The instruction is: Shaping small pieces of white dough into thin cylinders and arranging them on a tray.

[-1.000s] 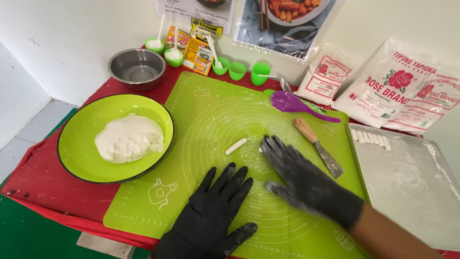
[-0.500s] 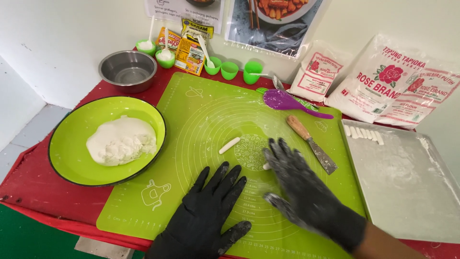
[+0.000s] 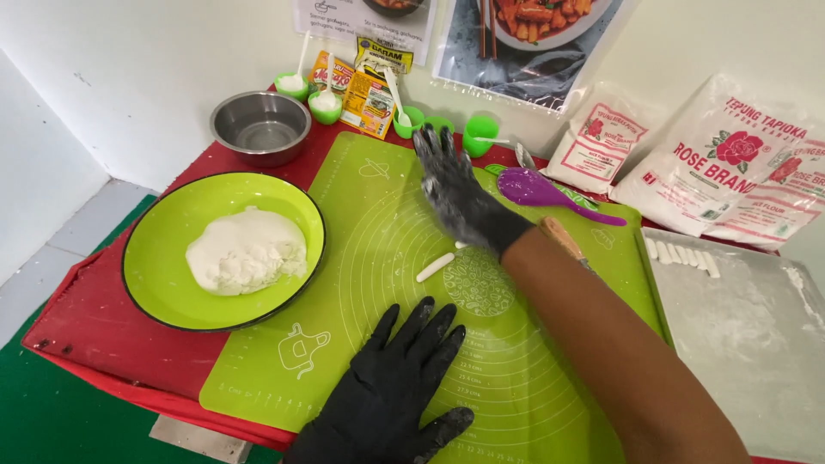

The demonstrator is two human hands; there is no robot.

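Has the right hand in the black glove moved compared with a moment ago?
Yes. The right hand has gone up the green mat, from beside the small dough stick toward the green cups at the wall.

My left hand (image 3: 397, 387) lies flat at six o'clock, black-gloved, palm down, fingers spread toward twelve. My right hand (image 3: 455, 193) reaches out toward twelve o'clock — also gloved, open, fingers straight and dusted white — with the bare forearm running back to five o'clock.

Green mat (image 3: 361, 283), white rings; black gloves (image 3: 391, 395); purple spoon (image 3: 537, 189).
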